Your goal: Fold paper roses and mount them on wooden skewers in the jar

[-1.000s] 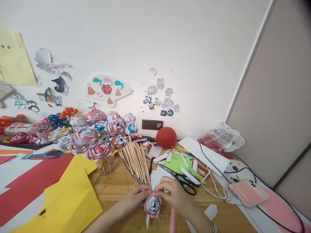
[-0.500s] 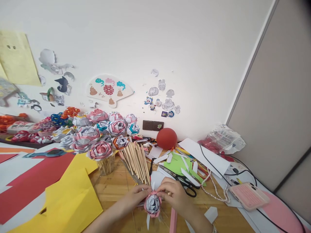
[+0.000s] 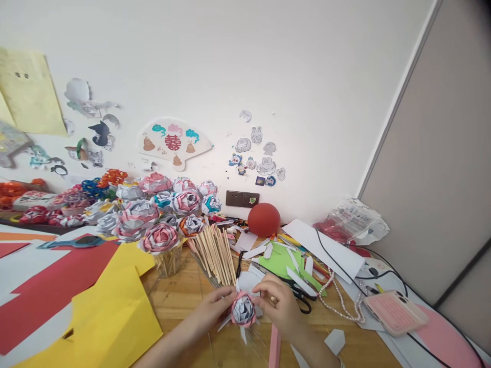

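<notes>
Two hands are on one paper flower (image 3: 243, 312), low down in the middle, just above the desk (image 3: 180, 297). The flower has a gray and white middle with pink paper around it, and the middle faces the head camera. The left hand (image 3: 218, 302) has a narrow grip on the top left edge of the pink paper. The right hand (image 3: 279, 304) has a narrow grip too, with its finger and thumb pinching the top right edge. A small pale bit shows between the right fingers; I cannot tell what it is.

To do this well, I think the left hand should hold the flower calmly while the right one works on the pink paper a little at a time. Pinch softly, because hard squeezing could squash the folds. Press the edge close to the flower so it does not pop up. Turn the flower slowly, and look at each side to see if it is even.

White paper points (image 3: 243, 335) stick out under the flower, so mind not to bend them. The pink strip (image 3: 274, 347) lies near the right arm, and the scissors (image 3: 306, 306) are partly hidden behind the right hand, so watch that elbow.
</notes>
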Demonstrator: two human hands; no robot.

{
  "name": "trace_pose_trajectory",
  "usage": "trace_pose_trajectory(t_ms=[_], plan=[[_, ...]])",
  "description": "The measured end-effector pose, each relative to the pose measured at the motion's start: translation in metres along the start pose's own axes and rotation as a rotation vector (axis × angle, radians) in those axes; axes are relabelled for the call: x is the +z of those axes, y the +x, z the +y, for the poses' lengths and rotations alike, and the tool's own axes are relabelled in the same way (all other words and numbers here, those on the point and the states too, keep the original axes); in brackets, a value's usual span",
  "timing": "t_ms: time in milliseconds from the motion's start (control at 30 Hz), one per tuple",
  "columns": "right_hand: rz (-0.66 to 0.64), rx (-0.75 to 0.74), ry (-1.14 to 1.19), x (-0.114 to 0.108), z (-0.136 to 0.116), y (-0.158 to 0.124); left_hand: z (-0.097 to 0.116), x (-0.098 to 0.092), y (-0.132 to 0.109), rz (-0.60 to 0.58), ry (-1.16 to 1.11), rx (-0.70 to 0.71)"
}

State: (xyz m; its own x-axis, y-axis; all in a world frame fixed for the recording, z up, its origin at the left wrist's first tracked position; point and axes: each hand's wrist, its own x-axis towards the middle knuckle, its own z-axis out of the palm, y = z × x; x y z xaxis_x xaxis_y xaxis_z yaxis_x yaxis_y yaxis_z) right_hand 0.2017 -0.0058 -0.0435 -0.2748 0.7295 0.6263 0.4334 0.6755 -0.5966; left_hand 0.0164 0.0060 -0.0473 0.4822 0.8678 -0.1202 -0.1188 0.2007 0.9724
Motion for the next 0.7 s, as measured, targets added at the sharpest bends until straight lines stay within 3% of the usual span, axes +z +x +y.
trace_pose_trajectory(t_ms=[233, 433, 700], plan=[[-0.019, -0.013, -0.048, -0.003, -0.007, 0.002, -0.003, -0.007, 0.004, 0.003, -0.13, 0.019], [-0.038, -0.037, -0.11, -0.002, -0.009, 0.001, 0.004, -0.005, 0.0, 0.037, -0.034, 0.058], [0.042, -0.078, -0.198, 0.0, -0.013, 0.001, 0.009, -0.005, -0.002, 0.08, 0.09, 0.173]])
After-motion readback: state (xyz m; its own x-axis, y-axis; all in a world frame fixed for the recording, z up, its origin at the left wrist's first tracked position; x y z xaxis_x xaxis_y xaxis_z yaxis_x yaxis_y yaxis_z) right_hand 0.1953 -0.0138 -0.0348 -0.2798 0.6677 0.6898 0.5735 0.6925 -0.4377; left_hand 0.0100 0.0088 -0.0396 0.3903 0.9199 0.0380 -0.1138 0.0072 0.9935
